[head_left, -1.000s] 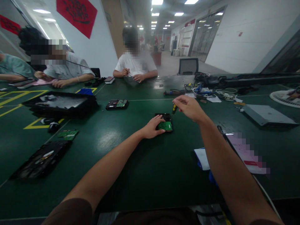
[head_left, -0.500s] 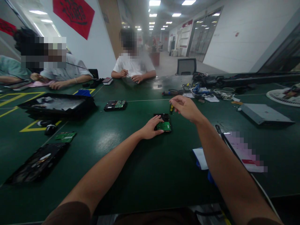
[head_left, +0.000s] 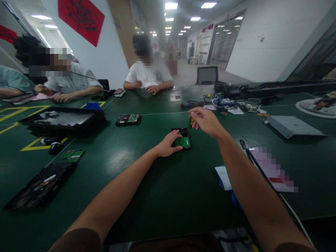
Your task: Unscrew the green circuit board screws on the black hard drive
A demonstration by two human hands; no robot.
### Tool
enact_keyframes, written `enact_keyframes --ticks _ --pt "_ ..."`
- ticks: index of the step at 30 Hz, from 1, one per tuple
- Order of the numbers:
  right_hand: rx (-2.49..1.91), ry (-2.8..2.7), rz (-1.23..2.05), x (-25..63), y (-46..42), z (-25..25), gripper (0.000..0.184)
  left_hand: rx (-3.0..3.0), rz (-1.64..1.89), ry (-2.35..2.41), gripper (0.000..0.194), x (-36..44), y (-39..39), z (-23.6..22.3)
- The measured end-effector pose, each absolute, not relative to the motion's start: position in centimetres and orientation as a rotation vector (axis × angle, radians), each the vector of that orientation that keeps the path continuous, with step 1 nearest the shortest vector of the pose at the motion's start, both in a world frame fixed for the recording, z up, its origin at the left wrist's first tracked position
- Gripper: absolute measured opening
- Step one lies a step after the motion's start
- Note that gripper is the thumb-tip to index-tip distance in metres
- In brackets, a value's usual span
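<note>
A black hard drive with a green circuit board lies flat on the dark green table. My left hand grips its left side, the fingers over the top and the thumb along the near edge. Just beyond the drive's upper right corner is my right hand, raised a little, its fingers pinched around a small yellow and black screwdriver. The screwdriver points down, and its tip is too dim to make out. Another hard drive sits farther off to the left.
At left are a black tray, a loose green circuit board and a black casing. To the right lie a grey metal box, a pink sheet and tangled cables. Co-workers sit across the table.
The view has shifted slightly. My right hand still holds the screwdriver, which has tilted or turned a little; my left hand stays on the hard drive.
</note>
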State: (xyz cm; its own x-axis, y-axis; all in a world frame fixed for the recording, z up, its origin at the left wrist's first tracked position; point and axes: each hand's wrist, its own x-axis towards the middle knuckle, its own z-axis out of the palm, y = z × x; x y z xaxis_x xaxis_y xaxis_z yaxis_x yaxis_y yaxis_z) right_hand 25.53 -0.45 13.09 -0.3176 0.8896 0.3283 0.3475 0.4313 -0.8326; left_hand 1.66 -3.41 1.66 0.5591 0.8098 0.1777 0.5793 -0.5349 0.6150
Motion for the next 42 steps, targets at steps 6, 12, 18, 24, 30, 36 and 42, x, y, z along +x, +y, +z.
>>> enact_keyframes --ticks 6,12,18,24,30,36,42 --pt "-1.214 -1.874 0.582 25.93 -0.4 13.36 0.017 2.31 0.609 1.113 0.065 1.49 -3.21 1.38" --pt "-1.153 -1.859 0.763 25.77 -0.44 13.18 0.023 2.317 0.614 1.103 0.065 1.4 -3.07 1.3" --pt "-1.098 -1.924 0.761 25.71 -0.25 13.1 0.027 2.323 0.611 1.111 0.066 1.42 -3.14 1.28" --pt "-1.235 -1.868 0.597 25.92 -0.23 13.3 0.02 2.32 0.611 1.114 0.065 1.52 -3.29 1.48" --pt "-1.089 -1.843 0.787 25.71 0.02 12.82 0.025 2.316 0.606 1.125 0.065 1.57 -3.4 1.62" --pt "-1.137 -1.88 0.662 25.85 0.29 12.69 0.022 2.312 0.594 1.136 0.065 1.58 -3.53 1.8" --pt "-1.212 -1.847 0.637 25.86 -0.24 13.32 0.018 2.306 0.575 1.134 0.065 1.48 -3.39 1.73"
